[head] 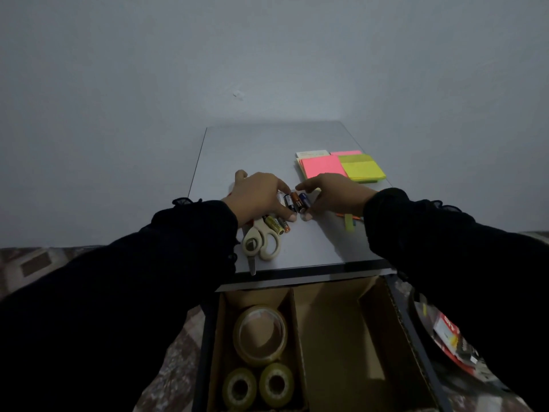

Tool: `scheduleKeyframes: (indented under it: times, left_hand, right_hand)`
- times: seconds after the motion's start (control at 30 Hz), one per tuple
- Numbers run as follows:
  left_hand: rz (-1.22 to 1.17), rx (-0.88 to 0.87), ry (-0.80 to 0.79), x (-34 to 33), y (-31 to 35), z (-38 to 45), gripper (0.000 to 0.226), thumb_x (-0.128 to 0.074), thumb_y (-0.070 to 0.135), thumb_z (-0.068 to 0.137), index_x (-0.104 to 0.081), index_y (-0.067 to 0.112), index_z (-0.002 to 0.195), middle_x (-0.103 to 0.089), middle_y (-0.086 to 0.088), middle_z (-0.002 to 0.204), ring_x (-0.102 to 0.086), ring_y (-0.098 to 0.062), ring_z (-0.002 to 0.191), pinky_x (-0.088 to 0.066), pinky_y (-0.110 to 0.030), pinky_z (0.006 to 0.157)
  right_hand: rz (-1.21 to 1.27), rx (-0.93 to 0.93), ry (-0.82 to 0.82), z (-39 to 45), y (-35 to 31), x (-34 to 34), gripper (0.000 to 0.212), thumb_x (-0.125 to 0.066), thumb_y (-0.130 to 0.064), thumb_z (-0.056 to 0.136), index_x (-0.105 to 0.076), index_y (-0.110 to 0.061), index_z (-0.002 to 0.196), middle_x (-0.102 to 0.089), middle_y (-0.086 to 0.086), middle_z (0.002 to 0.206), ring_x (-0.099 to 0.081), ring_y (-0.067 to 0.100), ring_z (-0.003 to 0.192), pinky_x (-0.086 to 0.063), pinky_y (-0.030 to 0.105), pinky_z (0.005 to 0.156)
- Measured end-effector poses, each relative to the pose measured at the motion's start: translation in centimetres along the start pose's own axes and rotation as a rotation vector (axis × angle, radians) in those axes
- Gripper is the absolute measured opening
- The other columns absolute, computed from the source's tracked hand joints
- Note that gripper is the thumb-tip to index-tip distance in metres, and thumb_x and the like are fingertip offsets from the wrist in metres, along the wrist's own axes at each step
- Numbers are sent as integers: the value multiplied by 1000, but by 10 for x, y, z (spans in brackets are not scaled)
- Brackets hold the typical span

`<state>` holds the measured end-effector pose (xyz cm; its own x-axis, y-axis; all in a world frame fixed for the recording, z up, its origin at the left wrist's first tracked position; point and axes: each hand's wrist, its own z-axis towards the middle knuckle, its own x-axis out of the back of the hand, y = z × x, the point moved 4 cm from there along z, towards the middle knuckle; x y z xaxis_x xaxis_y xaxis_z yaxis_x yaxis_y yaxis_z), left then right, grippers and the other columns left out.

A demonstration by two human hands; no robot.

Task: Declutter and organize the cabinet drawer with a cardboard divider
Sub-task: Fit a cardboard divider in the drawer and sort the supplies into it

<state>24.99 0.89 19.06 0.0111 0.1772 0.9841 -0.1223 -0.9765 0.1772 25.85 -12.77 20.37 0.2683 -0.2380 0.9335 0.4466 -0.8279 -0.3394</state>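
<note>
Several batteries (294,201) lie side by side on the grey cabinet top (255,150). My left hand (261,195) and my right hand (335,195) close in on them from either side, fingers curled round the group. Two more batteries (277,225) lie loose just below my left hand, next to cream-handled scissors (261,242). Below, the open drawer (208,337) holds a cardboard divider (297,331). Its left compartment contains a large tape roll (260,334) and two small rolls (258,386). The middle compartment (335,331) shows bare cardboard.
Pink sticky notes (322,165) and yellow-green sticky notes (362,169) are stacked at the back right of the cabinet top. Thin coloured strips (350,223) lie under my right wrist. A red-and-black packet (451,337) lies to the right of the drawer. A wall stands behind.
</note>
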Motion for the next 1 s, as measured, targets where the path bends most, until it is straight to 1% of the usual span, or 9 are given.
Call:
scheduleKeyframes:
  times: [0.07, 0.17, 0.27, 0.43, 0.5, 0.63, 0.73, 0.87, 1.0]
  left_hand:
    - [-18, -5, 9, -1, -1, 0, 66, -69, 63, 67, -57, 33, 124, -64, 5, 114, -50, -17, 114, -22, -41, 95]
    - [-33, -4, 28, -2, -1, -1, 64, -70, 62, 68, -58, 32, 123, -63, 5, 115, -50, -17, 115, -21, -42, 99]
    - [-21, 1, 23, -2, -1, 0, 64, -69, 60, 69, -58, 31, 125, -62, 4, 117, -49, -18, 118, -19, -44, 102]
    - [-12, -10, 14, -3, -1, 0, 63, -68, 62, 69, -59, 31, 123, -61, 6, 118, -48, -16, 120, -9, -49, 108]
    - [-12, -13, 19, -3, -2, 1, 61, -68, 62, 68, -60, 32, 121, -62, 6, 116, -49, -15, 120, -6, -51, 110]
    - [-21, -21, 28, -2, 0, 0, 57, -69, 62, 67, -63, 32, 115, -65, 8, 108, -51, -14, 115, -5, -52, 109]
    - [-21, -22, 41, -1, 1, -1, 57, -69, 63, 67, -63, 31, 114, -66, 8, 106, -52, -14, 114, -5, -52, 110]
    - [-35, -13, 75, 6, 2, -8, 62, -69, 64, 66, -62, 29, 117, -65, 7, 106, -52, -14, 115, -4, -51, 111]
    - [7, -44, 108, 19, 9, -28, 63, -66, 66, 67, -61, 29, 118, -65, 5, 105, -53, -14, 112, -6, -49, 111]
  right_hand:
    - [-39, 0, -48, 1, -2, 0, 74, -78, -17, 72, -45, -14, 138, -52, 9, 134, -47, 25, 123, -35, 27, 97]
    - [-112, -1, -58, 4, -5, 0, 75, -75, -13, 74, -40, -10, 141, -50, 11, 137, -45, 25, 125, -34, 28, 100]
    - [-158, 2, -11, 6, -6, 0, 72, -73, -16, 78, -40, -9, 141, -47, 11, 139, -42, 25, 128, -33, 27, 101]
    - [-143, 14, -36, 11, -5, 0, 72, -74, -20, 77, -41, -10, 140, -51, 9, 135, -45, 24, 125, -33, 28, 100]
    - [-133, 25, -43, 12, -6, 1, 71, -75, -24, 76, -44, -10, 139, -54, 9, 133, -47, 24, 123, -34, 26, 97]
    - [-130, 55, -35, 14, -8, 0, 60, -76, -29, 74, -56, -13, 129, -62, 9, 120, -54, 24, 110, -33, 21, 79]
    - [-137, 59, -4, 14, -7, 0, 56, -76, -28, 74, -59, -12, 125, -63, 9, 117, -55, 24, 108, -33, 21, 78]
    - [-129, 52, 63, 4, -7, 6, 59, -79, -31, 71, -59, -9, 122, -61, 11, 117, -54, 25, 106, -35, 23, 79]
    - [-130, 86, 120, -17, -13, 18, 53, -80, -32, 69, -62, -11, 116, -62, 7, 112, -55, 20, 98, -33, 21, 74]
